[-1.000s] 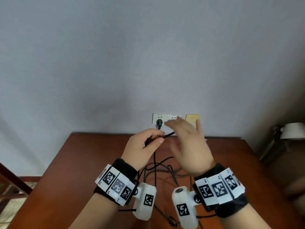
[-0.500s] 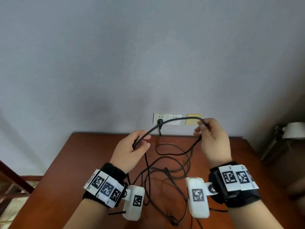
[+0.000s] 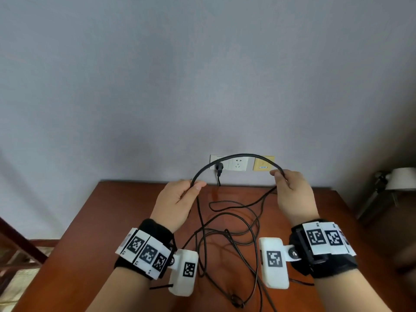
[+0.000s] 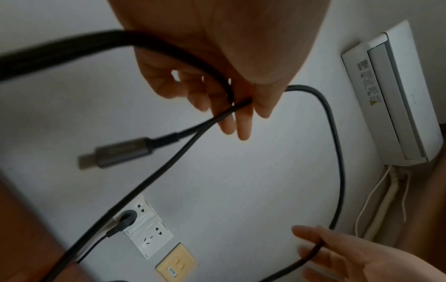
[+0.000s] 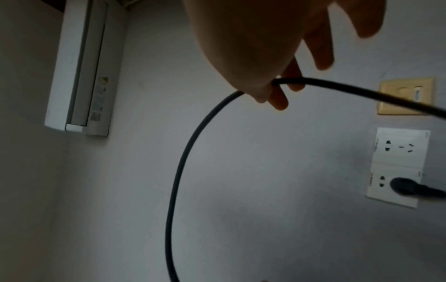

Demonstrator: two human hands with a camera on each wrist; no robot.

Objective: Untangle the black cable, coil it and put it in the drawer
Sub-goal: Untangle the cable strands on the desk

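Both hands raised over the reddish-brown wooden tabletop (image 3: 126,221). My left hand (image 3: 177,199) pinches the thin black cable (image 3: 236,156) between thumb and fingers; the left wrist view shows two strands crossing in that grip, and a grey metal plug end (image 4: 120,154) hanging free just below. My right hand (image 3: 292,194) grips the same cable, fingers curled round it. Between the hands the cable arches upward in front of the white wall sockets (image 3: 238,164). The rest lies in loose, overlapping loops on the tabletop between my wrists. A separate black plug (image 3: 218,168) sits in the leftmost socket. Beige wall plate (image 3: 263,163) beside them.
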